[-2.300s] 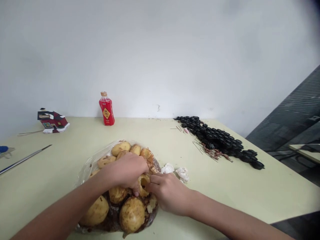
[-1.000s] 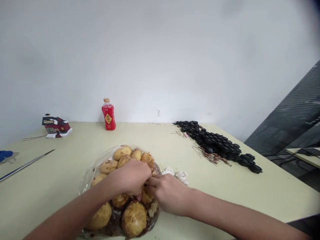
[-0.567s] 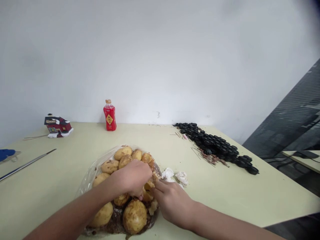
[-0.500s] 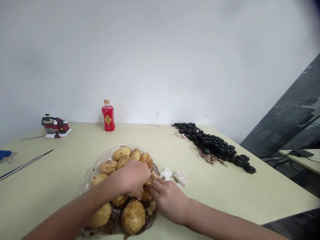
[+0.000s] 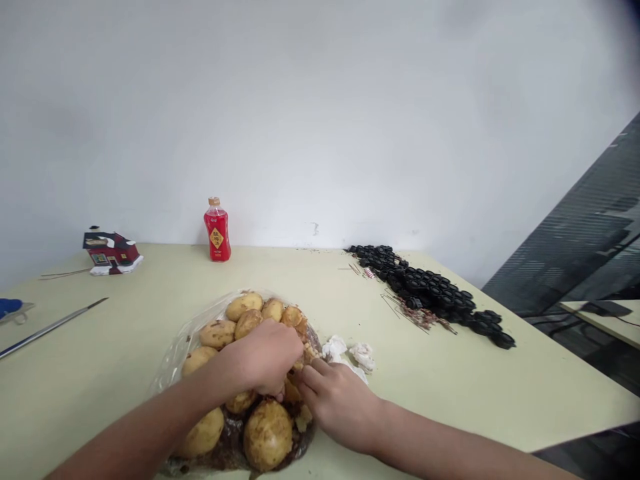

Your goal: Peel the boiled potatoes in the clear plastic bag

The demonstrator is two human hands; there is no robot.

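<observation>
My left hand [image 5: 274, 352] is curled closed over a clear plastic bag [image 5: 173, 357] bearing several brown-skinned potatoes [image 5: 268, 435]. From the right, my right hand [image 5: 343, 402] meets it with fingertips pinched together at the bag's right side. Between the two hands shows a yellow-orange, potato-like piece [image 5: 292, 392]; the fingers mostly cover it, and what each grips is hidden. Pale crumbly bits [image 5: 303, 417] and dark brown matter lie around it. Just beyond my right hand are crumpled white tissues [image 5: 361, 357].
A red drink bottle [image 5: 217, 230] stands by the wall, with a small model house [image 5: 114, 253] to its left. A thin metal tool [image 5: 53, 329] and a blue item [image 5: 10, 307] lie at left. Black round parts [image 5: 435, 290] and thin wires [image 5: 395, 307] spread along the right.
The fingers of my right hand have shifted slightly left against the piece. My left hand and the potatoes stay nearly where they were.
</observation>
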